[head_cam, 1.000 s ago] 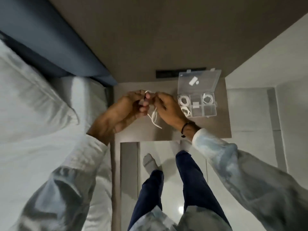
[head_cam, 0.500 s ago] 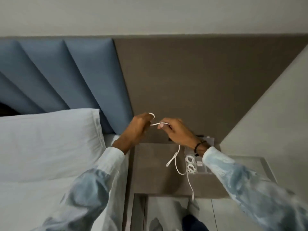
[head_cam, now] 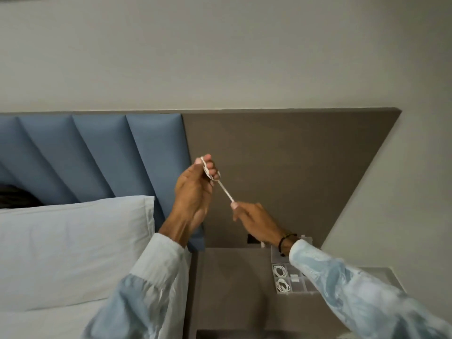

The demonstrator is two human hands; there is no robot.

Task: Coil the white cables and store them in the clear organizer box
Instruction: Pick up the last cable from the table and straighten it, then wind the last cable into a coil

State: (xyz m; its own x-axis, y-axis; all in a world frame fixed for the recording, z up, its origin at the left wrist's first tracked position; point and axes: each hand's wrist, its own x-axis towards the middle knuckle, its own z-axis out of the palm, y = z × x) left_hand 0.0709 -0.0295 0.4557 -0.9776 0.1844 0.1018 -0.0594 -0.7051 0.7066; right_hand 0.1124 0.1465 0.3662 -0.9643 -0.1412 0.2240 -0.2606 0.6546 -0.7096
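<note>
My left hand (head_cam: pixel 193 192) is raised in front of the headboard, with a white cable (head_cam: pixel 223 189) wound in small loops around its fingertips. From those loops the cable runs taut down and right to my right hand (head_cam: pixel 254 221), which pinches it between thumb and fingers. The rest of the cable is hidden behind my right hand. Lower right, the clear organizer box (head_cam: pixel 299 288) lies open on the bedside table, partly covered by my right sleeve. Two coiled white cables (head_cam: pixel 281 277) lie in its left compartments.
A brown bedside table (head_cam: pixel 232 289) stands below my hands. A white pillow (head_cam: pixel 73 245) and bed fill the left. Behind are blue padded headboard panels (head_cam: pixel 110 155) and a brown wall panel (head_cam: pixel 293 167). A dark socket plate (head_cam: pixel 253 239) sits behind my right wrist.
The view has tilted up from the table to the wall. Both hands have risen; loops now sit on my left fingers and the hanging length seen earlier is out of sight.
</note>
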